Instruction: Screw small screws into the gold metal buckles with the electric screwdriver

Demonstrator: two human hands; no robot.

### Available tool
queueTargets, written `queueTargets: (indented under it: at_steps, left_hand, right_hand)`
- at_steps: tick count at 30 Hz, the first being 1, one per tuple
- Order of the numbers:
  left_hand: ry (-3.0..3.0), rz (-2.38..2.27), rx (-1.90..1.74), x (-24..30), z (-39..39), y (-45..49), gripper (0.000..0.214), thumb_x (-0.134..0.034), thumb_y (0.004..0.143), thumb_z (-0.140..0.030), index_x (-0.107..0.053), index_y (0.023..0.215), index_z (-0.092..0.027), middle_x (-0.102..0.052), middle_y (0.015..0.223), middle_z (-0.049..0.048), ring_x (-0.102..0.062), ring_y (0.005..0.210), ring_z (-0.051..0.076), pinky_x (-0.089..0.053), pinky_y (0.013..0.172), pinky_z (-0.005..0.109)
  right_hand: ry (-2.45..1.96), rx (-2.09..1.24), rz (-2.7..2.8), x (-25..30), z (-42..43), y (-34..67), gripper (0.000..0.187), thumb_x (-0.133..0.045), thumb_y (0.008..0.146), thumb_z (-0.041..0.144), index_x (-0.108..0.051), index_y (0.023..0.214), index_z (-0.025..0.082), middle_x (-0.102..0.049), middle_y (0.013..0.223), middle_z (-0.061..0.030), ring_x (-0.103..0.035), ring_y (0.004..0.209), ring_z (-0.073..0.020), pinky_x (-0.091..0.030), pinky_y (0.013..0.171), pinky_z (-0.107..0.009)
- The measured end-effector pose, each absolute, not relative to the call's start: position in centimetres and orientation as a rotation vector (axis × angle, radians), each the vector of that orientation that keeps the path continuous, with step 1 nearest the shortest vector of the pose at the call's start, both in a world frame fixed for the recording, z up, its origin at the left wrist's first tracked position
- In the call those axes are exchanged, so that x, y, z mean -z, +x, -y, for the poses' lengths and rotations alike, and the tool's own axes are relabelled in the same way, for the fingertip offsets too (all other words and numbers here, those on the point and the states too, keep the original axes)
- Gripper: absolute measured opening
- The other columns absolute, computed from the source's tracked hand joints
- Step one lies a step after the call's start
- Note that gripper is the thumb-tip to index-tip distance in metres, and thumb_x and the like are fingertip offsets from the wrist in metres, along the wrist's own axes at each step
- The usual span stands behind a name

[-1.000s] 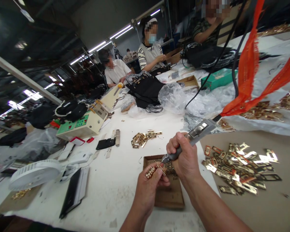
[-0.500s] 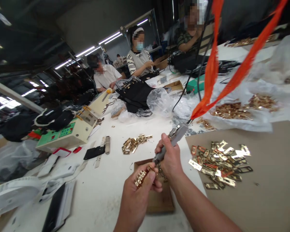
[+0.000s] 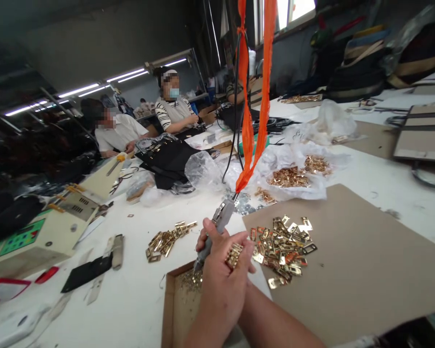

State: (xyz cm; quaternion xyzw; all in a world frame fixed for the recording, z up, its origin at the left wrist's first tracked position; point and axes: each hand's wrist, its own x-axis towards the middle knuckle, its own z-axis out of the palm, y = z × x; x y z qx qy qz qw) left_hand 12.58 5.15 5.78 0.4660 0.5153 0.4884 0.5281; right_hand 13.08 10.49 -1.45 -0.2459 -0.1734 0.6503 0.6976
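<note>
My right hand (image 3: 213, 233) is wrapped round a grey handheld electric screwdriver (image 3: 224, 212), its tip slanting down to the left. The tool hangs from an orange strip (image 3: 253, 150). Crossing in front of my right wrist, my left hand (image 3: 219, 290) is closed round several small gold metal fittings (image 3: 234, 255). Below the tool's tip lies an open cardboard box (image 3: 169, 309) with tiny metal bits inside. A heap of gold rectangular plates (image 3: 284, 246) spreads on brown cardboard (image 3: 348, 261) right of my hands. A smaller heap of gold plates (image 3: 166, 241) sits on the white table to the left.
Behind the tool, a white plastic bag (image 3: 313, 192) holds copper-gold parts. A cream machine with a green panel (image 3: 39, 241) stands at left, near a black pouch (image 3: 87, 274). Black bags (image 3: 166, 159) in clear plastic lie farther back, where co-workers (image 3: 170, 111) sit.
The view has swung right. My left hand has moved from the screwdriver's tip toward the right, across my right wrist, still with the gold fittings. My right hand keeps hold of the screwdriver.
</note>
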Motion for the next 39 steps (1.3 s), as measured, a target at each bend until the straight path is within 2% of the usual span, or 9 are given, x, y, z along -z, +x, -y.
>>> queueTargets:
  at_steps: [2,5,7,9,11,14,18,31,39]
  left_hand:
    - [1.178,-1.295,-1.101,-5.8,-4.2,10.5,0.036,-0.083,0.077,-0.041,-0.078,0.105,-0.019,-0.073,0.068,0.0035,-0.062,0.048,0.016,-0.053,0.049,0.027]
    - [0.981,-1.358,-1.256,-5.0,-2.7,6.6,0.044,-0.08,0.08,-0.045,-0.074,0.113,-0.017,-0.079,0.091,0.0095,-0.072,0.067,0.022,-0.059,0.057,0.031]
    - [0.782,-1.38,-1.398,-4.2,-1.9,4.1,0.045,-0.081,0.081,-0.043,-0.072,0.117,-0.016,-0.078,0.109,0.013,-0.075,0.092,0.027,-0.063,0.071,0.032]
    - [0.612,-1.373,-1.496,-3.2,-1.2,1.8,0.042,-0.081,0.082,-0.038,-0.072,0.117,-0.015,-0.075,0.12,0.0147,-0.07,0.114,0.029,-0.061,0.089,0.035]
    - [0.484,-1.312,-1.551,-2.2,-0.7,0.2,0.036,-0.079,0.084,-0.035,-0.073,0.112,-0.013,-0.074,0.122,0.0161,-0.065,0.124,0.029,-0.054,0.105,0.038]
    - [0.373,-1.144,-1.538,-0.8,-0.4,-1.0,0.032,-0.076,0.086,-0.03,-0.074,0.111,-0.011,-0.074,0.124,0.0186,-0.065,0.125,0.03,-0.046,0.114,0.043]
    - [0.306,-0.97,-1.479,0.6,-0.5,-0.3,0.029,-0.069,0.092,-0.027,-0.074,0.115,-0.009,-0.072,0.126,0.0196,-0.065,0.125,0.03,-0.044,0.115,0.045]
    - [0.301,-0.784,-1.421,0.7,-1.1,1.4,0.028,-0.055,0.1,-0.024,-0.074,0.117,-0.013,-0.071,0.129,0.0152,-0.064,0.125,0.025,-0.04,0.117,0.042]
    - [0.344,-0.812,-1.419,0.6,-1.2,1.5,0.027,-0.058,0.099,-0.026,-0.074,0.117,-0.015,-0.072,0.128,0.0133,-0.063,0.126,0.025,-0.04,0.117,0.042]
  right_hand:
    - [-0.591,-1.576,0.356,1.3,-11.2,12.8,0.05,-0.077,0.072,0.069,-0.061,0.071,0.022,-0.061,0.061,-0.0016,-0.056,0.053,-0.0167,-0.048,0.049,-0.03]
    - [-0.613,-1.567,0.243,0.9,-12.2,12.0,0.048,-0.079,0.076,0.061,-0.054,0.07,0.02,-0.054,0.053,0.0033,-0.048,0.045,-0.0116,-0.04,0.043,-0.024]
    - [-0.582,-1.513,0.16,0.5,-12.1,11.7,0.046,-0.082,0.074,0.056,-0.053,0.072,0.02,-0.053,0.054,0.0055,-0.047,0.044,-0.0097,-0.039,0.043,-0.022]
    - [-0.527,-1.496,0.134,0.1,-11.5,11.7,0.045,-0.086,0.072,0.05,-0.052,0.074,0.02,-0.051,0.057,0.0072,-0.046,0.045,-0.0083,-0.039,0.043,-0.02]
    - [-0.444,-1.525,0.112,-0.3,-10.9,12.0,0.045,-0.088,0.071,0.047,-0.052,0.075,0.021,-0.049,0.058,0.0085,-0.044,0.047,-0.0072,-0.039,0.044,-0.019]
    - [-0.334,-1.599,0.092,-0.8,-10.2,12.4,0.044,-0.089,0.071,0.044,-0.052,0.077,0.021,-0.045,0.06,0.0091,-0.041,0.048,-0.0062,-0.04,0.046,-0.018]
    - [-0.306,-1.63,0.121,-1.2,-9.5,12.2,0.042,-0.086,0.076,0.045,-0.052,0.077,0.02,-0.044,0.061,0.008,-0.041,0.049,-0.0064,-0.039,0.046,-0.018]
    - [-0.302,-1.635,0.101,-1.1,-9.4,11.8,0.036,-0.079,0.084,0.042,-0.052,0.076,0.019,-0.044,0.063,0.007,-0.042,0.048,-0.0062,-0.038,0.044,-0.019]
    - [-0.333,-1.625,0.116,-1.5,-9.2,11.8,0.04,-0.081,0.082,0.041,-0.049,0.071,0.019,-0.043,0.06,0.0077,-0.042,0.046,-0.0059,-0.038,0.043,-0.019]
